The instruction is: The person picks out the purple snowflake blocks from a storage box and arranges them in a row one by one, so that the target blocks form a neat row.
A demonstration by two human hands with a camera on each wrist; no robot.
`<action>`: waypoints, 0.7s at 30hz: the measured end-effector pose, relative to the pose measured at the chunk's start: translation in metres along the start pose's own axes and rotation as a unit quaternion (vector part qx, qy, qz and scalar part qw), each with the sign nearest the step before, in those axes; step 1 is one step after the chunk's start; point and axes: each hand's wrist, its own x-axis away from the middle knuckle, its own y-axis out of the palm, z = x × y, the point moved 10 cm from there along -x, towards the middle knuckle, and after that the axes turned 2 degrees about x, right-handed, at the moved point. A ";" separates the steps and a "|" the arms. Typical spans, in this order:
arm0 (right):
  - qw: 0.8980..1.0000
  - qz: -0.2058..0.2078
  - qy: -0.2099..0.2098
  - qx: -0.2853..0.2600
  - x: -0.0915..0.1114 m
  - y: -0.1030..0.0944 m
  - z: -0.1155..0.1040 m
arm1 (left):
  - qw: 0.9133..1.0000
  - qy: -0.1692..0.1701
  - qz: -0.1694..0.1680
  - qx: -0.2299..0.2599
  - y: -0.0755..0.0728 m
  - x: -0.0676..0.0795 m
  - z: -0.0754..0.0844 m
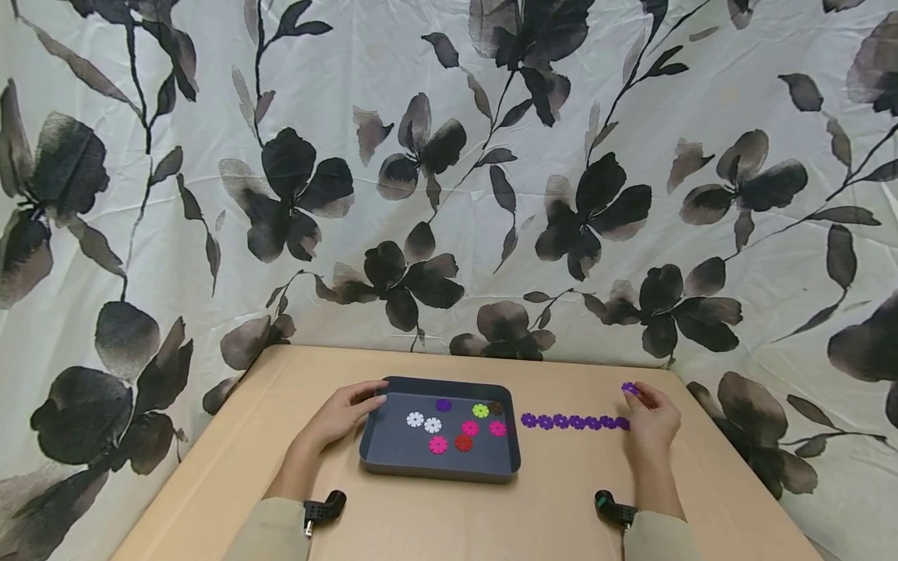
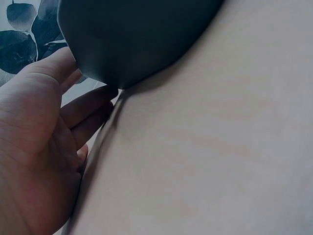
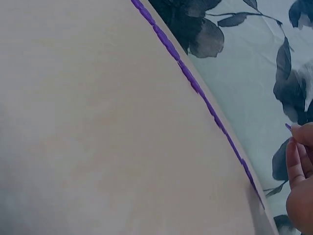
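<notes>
My left hand [image 1: 338,414] holds the left rim of a dark grey tray [image 1: 393,460], its thumb over the edge. In the left wrist view, the fingers [image 2: 90,110] touch the tray's outer wall [image 2: 132,44]. Inside the tray lie flower-shaped plastic discs: purple [image 1: 443,405], yellow-green [image 1: 480,411], brown [image 1: 496,409], red [image 1: 463,442], two white and several pink. My right hand [image 1: 654,421] pinches a purple disc [image 1: 629,388] between thumb and fingertips, raised above the right end of a row of purple discs [image 1: 577,422]. The hand partly hides that end.
The row lies on the light wooden table [image 1: 561,499] to the right of the tray. A floral cloth [image 1: 449,234] hangs behind the table's far edge. Both wrists wear black camera mounts [image 1: 326,506].
</notes>
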 end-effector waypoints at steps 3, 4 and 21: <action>1.000 0.005 0.021 0.003 -0.001 -0.005 0.010 | 1.000 0.000 0.000 0.000 0.000 0.000 0.000; 1.000 0.009 0.021 0.012 -0.001 -0.008 0.012 | 1.000 0.000 0.000 0.000 0.000 0.000 0.000; 0.996 0.018 0.066 0.056 -0.009 -0.030 0.035 | 1.000 0.003 -0.002 0.004 0.000 0.000 0.001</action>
